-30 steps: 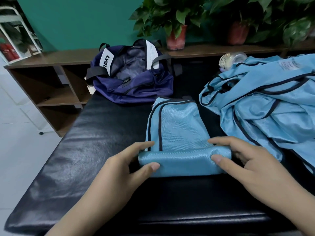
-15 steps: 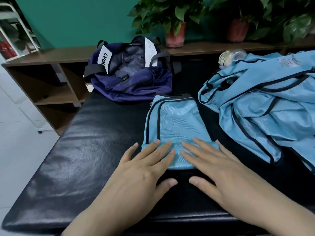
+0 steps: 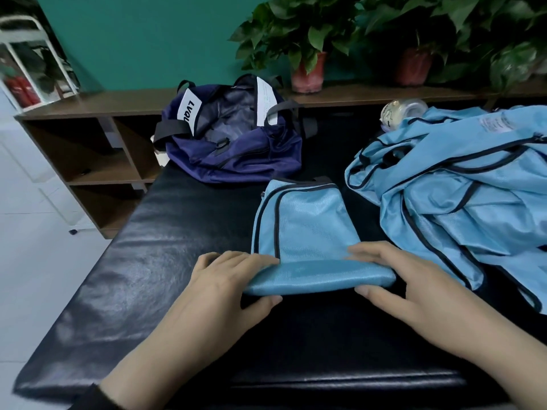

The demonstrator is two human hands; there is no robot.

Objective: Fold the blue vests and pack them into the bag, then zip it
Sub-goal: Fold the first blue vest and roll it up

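Head view. A folded vest (image 3: pixel 307 229) lies flat on the black tabletop (image 3: pixel 165 261), near its middle, with dark piping running along its left side and far edge. Its near end is rolled up into a thick band that spans the gap between both hands.

The left hand (image 3: pixel 225 279) grips the left end of the roll — fingers curled over the top, thumb tucked beneath the near edge. The right hand (image 3: pixel 396 279) grips the right end in the same manner: fingers on top of the fabric, thumb under the roll. Both wrists rest low over the tabletop.

The bag (image 3: pixel 233 143) sits at the far edge of the tabletop, beyond the folded vest and slightly left of it. It is navy, unzipped, with its mouth gaping and the grey lining visible; a white label stands at its left rim and a white paper tag at its right. Its black handles hang loose on both sides.

A heap of unfolded vests (image 3: pixel 461 196) occupies the right side of the tabletop, just beside the folded vest but not touching it. A can (image 3: pixel 402 110) lies on its side behind the heap.

Behind the tabletop runs a brown shelf (image 3: pixel 88 125) carrying two potted plants (image 3: pixel 305 39) against a green wall.
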